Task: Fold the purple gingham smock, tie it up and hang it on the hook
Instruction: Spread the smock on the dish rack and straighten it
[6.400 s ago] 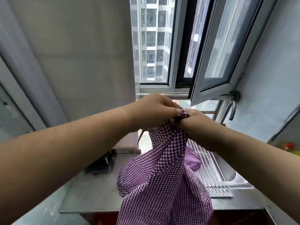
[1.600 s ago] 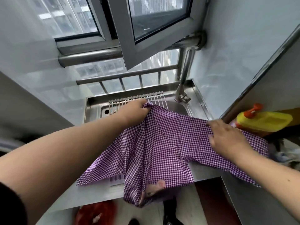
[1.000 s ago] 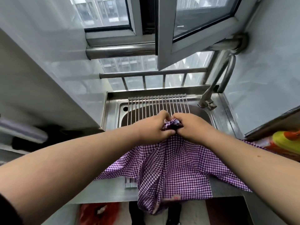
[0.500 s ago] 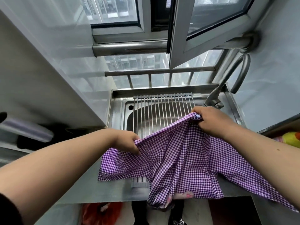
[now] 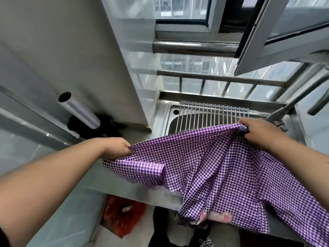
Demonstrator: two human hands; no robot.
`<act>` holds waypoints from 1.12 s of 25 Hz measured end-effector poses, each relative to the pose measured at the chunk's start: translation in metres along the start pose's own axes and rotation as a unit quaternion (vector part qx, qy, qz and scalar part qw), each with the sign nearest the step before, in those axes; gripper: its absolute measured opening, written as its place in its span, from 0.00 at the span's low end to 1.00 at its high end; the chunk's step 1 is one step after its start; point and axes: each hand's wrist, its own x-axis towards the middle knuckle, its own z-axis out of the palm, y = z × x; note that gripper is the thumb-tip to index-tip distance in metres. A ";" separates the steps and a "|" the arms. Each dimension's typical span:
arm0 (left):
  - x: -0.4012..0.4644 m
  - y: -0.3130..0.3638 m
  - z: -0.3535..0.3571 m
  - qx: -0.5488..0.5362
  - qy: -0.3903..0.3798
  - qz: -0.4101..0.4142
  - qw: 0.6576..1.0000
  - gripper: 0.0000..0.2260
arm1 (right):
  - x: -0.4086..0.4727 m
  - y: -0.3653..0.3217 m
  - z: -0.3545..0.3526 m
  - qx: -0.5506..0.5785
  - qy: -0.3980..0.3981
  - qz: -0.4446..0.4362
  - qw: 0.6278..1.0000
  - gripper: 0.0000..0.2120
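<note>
The purple gingham smock (image 5: 204, 163) is stretched between my two hands above the steel counter and sink. My left hand (image 5: 117, 147) pinches its left edge over the counter. My right hand (image 5: 256, 132) grips a bunched corner at the upper right, over the sink rack. The cloth sags in folds between them, and its lower part hangs past the counter's front edge, showing a pink patch at the hem. No hook is in view.
A steel sink (image 5: 173, 120) with a wire rack (image 5: 213, 111) lies behind the smock, a tap (image 5: 288, 107) at its right. An open window sash (image 5: 277, 32) juts in above. A foil roll (image 5: 78, 109) sits left; a red bag (image 5: 122, 216) lies on the floor.
My hands have drawn further apart, the left moving leftward with its edge, so the smock is spread wider. The view has shifted left, bringing the foil roll into sight.
</note>
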 end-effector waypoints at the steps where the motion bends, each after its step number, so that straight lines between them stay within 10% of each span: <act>1: -0.006 -0.012 0.001 -0.001 0.001 -0.020 1.000 0.19 | 0.004 -0.008 0.001 -0.029 0.001 -0.011 1.000 0.11; 13: 0.008 -0.070 0.016 0.167 0.123 -0.144 0.968 0.13 | 0.049 -0.061 0.034 -0.088 0.004 -0.028 0.996 0.09; 18: 0.038 -0.043 0.014 0.217 0.072 -0.223 0.947 0.21 | 0.048 -0.049 0.056 0.012 -0.009 0.079 0.997 0.24; 28: 0.091 0.074 0.018 0.181 0.113 0.009 0.977 0.21 | 0.019 -0.020 0.100 0.086 -0.083 0.115 0.986 0.29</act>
